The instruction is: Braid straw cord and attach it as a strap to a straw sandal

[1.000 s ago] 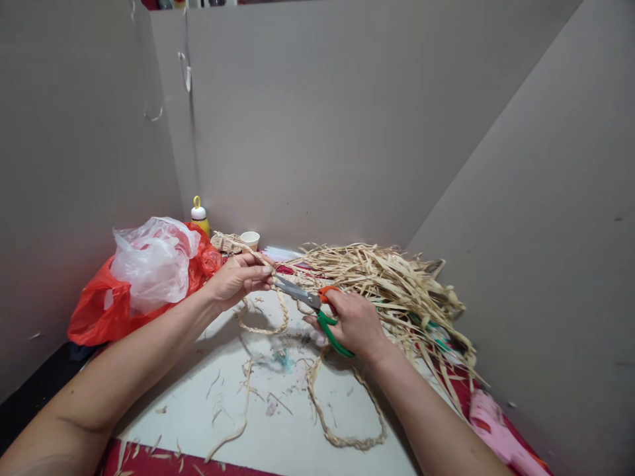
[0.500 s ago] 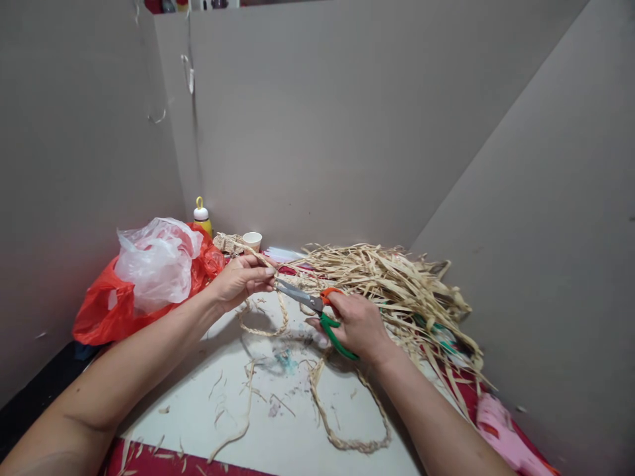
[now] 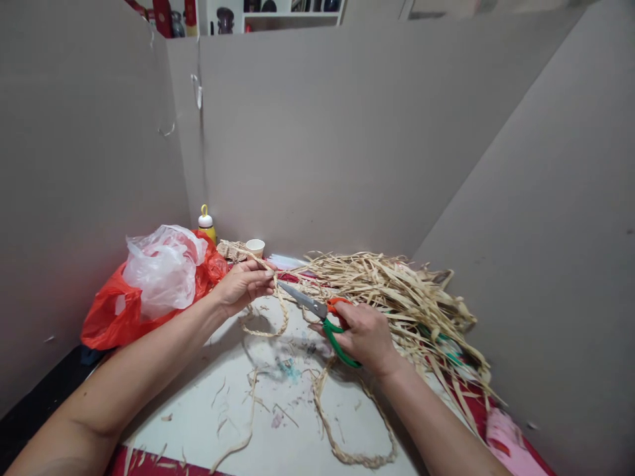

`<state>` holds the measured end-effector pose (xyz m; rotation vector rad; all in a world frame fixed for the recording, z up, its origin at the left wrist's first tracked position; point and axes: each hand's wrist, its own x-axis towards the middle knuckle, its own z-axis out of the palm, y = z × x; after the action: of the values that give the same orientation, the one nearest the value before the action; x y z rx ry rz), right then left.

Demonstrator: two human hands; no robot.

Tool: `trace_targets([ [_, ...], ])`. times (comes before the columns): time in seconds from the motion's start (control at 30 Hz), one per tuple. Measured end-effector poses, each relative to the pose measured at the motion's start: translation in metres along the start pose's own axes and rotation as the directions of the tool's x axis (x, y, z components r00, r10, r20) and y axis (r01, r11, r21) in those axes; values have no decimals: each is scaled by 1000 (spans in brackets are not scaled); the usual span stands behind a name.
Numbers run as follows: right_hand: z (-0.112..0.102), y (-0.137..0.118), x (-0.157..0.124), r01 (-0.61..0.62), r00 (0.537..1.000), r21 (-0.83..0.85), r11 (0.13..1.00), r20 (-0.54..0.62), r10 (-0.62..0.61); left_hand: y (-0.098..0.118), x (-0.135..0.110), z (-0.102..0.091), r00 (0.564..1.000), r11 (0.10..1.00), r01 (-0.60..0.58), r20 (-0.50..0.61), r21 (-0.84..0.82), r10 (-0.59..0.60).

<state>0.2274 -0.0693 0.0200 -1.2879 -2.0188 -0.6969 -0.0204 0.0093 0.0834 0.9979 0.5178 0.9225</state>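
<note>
A braided straw cord [image 3: 284,316] hangs in a loop from my left hand [image 3: 244,288], which pinches it between thumb and fingers. My right hand [image 3: 367,336] grips scissors [image 3: 310,305] with one orange and one green handle. Their blades look closed, with the tips pointing left, close to the pinched part of the cord. Whether the tips touch the cord I cannot tell. Below my right hand, another length of braided cord [image 3: 331,444] lies curved on the white board [image 3: 288,430].
Loose dry straw strips [image 3: 391,287] are heaped at the right back. At the left stand red and white plastic bags [image 3: 166,271], a yellow bottle [image 3: 206,228] and a paper cup [image 3: 255,248]. Grey partitions [image 3: 317,145] enclose the table; a pink thing [image 3: 510,439] lies at right.
The scissors have drawn slightly right, away from the cord, and their blades have come together. My left hand keeps its pinch. The camera view has tilted up a little.
</note>
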Motion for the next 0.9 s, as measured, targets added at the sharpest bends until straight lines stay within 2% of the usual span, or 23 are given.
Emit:
trace_targets([
  [0.17,2,2,-2,-40,999,-4,999,-14,40,4,1,-3,999,999,-34,-35,-23,33],
  [0.33,4,2,-1,-142,981,76,987,142,130,7,1,-4,998,998,-53,-29,-24,52],
  [0.5,2,-4,2,-150,956,90,985,267,121,7,-1,-1,998,998,-62,4,-14,62],
  [0.9,8,-12,-1,-84,973,83,993,221,64,-1,-1,2,1000,1000,-23,15,14,22],
])
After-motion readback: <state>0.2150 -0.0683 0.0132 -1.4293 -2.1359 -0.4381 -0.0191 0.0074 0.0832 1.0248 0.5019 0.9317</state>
